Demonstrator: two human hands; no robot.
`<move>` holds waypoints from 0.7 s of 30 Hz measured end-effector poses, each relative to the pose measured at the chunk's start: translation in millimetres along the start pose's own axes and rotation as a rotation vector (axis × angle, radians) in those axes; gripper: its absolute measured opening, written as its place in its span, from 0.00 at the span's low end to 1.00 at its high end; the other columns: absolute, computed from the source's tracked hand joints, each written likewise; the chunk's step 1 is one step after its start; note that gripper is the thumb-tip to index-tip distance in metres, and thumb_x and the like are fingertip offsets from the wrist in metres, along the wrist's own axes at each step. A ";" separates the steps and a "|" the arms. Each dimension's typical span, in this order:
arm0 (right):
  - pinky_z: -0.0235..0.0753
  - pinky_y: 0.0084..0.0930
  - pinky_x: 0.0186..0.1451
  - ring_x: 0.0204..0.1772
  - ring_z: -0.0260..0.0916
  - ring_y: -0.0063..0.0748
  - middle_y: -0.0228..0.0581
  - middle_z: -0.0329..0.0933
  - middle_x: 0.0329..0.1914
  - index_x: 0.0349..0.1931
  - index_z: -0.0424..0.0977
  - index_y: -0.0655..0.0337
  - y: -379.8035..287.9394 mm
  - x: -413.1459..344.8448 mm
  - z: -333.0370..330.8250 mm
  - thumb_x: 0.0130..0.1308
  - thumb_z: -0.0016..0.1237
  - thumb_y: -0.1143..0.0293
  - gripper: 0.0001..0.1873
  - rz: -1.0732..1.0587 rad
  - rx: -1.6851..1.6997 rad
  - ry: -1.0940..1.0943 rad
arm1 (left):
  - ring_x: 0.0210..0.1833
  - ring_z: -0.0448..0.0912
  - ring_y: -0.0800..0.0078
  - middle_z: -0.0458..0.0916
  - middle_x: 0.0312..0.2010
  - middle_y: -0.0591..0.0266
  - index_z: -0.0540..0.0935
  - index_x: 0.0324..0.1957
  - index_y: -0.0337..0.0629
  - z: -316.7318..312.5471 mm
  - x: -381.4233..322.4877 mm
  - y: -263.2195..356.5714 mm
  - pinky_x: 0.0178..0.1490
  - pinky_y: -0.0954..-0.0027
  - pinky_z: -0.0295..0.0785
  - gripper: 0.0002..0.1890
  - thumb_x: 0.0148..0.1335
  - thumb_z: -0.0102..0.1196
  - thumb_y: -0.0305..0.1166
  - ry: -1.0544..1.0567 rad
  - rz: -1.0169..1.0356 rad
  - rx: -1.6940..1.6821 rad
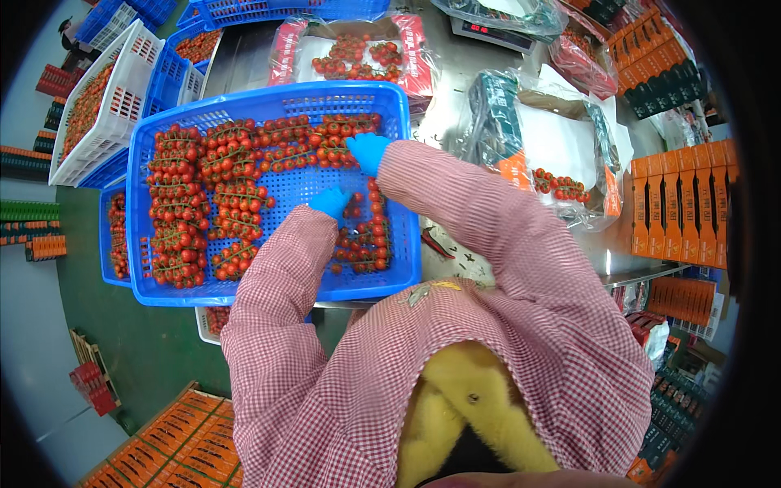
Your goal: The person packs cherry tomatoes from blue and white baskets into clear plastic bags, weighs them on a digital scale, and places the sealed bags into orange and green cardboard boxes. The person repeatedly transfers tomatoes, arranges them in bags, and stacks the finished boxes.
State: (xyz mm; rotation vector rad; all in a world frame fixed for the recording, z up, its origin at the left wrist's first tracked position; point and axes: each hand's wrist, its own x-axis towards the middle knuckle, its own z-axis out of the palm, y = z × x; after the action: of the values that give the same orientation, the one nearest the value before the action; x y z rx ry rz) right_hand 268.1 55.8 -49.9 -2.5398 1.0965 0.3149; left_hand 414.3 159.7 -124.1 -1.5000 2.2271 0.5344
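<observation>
A blue plastic crate (pixel 274 296) in front of me holds many cherry tomatoes on the vine (pixel 177 207), laid in rows at its left, back and right. My right hand (pixel 368 154), in a blue glove, touches a tomato truss (pixel 335 137) in the back right corner; its fingertips are partly hidden. Lower and further left, my left hand (pixel 329 202), gloved in blue too, is over the crate's bare perforated floor. Its fingers reach beside the tomatoes (pixel 366 238) along the right side. Whether either hand grips a stem is unclear.
Right of the crate, an open carton (pixel 561 134) in clear plastic contains one tomato truss (pixel 560 186). Another carton (pixel 415 49) with tomatoes stands behind the crate, near a digital scale (pixel 494 33). A white crate (pixel 91 116) of tomatoes is at left; orange boxes (pixel 677 207) line the right.
</observation>
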 end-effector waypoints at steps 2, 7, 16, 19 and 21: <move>0.73 0.36 0.41 0.45 0.72 0.42 0.46 0.70 0.38 0.44 0.67 0.61 -5.2 34.0 17.4 0.55 0.40 0.71 0.14 0.052 -0.102 0.017 | 0.37 0.76 0.59 0.74 0.33 0.54 0.71 0.50 0.50 -6.1 -16.3 -32.6 0.39 0.61 0.72 0.24 0.47 0.55 0.36 0.145 -0.109 -0.543; 0.73 0.36 0.39 0.38 0.74 0.44 0.48 0.74 0.34 0.40 0.69 0.60 7.4 49.2 2.0 0.52 0.44 0.66 0.15 0.082 0.299 -0.077 | 0.28 0.74 0.64 0.75 0.42 0.49 0.68 0.52 0.42 -33.5 -71.3 -88.9 0.27 0.65 0.71 0.30 0.47 0.47 0.47 -0.170 -0.108 -2.202; 0.73 0.22 0.38 0.35 0.72 0.25 0.41 0.74 0.35 0.49 0.66 0.60 154.9 -215.1 -139.3 0.49 0.49 0.75 0.23 0.220 1.106 0.221 | 0.38 0.74 0.64 0.71 0.47 0.49 0.56 0.61 0.47 -147.0 -34.2 27.7 0.40 0.65 0.72 0.34 0.55 0.50 0.44 -0.097 0.510 -2.057; 0.73 0.25 0.39 0.40 0.71 0.27 0.42 0.73 0.37 0.49 0.66 0.56 242.3 -294.9 -125.4 0.52 0.43 0.74 0.21 0.474 0.899 0.294 | 0.44 0.72 0.70 0.70 0.46 0.57 0.52 0.63 0.47 -225.7 19.1 133.7 0.44 0.69 0.70 0.37 0.51 0.54 0.33 -0.190 0.692 -1.757; 0.73 0.25 0.38 0.39 0.72 0.28 0.43 0.73 0.33 0.46 0.68 0.57 288.5 -313.9 -99.6 0.53 0.43 0.72 0.18 0.706 0.820 0.178 | 0.43 0.70 0.75 0.71 0.42 0.62 0.55 0.63 0.47 -262.2 71.5 214.2 0.44 0.73 0.67 0.38 0.49 0.56 0.29 -0.173 0.758 -1.456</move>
State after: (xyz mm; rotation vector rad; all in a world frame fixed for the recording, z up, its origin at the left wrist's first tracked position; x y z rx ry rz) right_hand -149.7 37.8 79.8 -1.4370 1.7217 -0.1807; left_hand 160.1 42.7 79.5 -0.7711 2.1317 2.7644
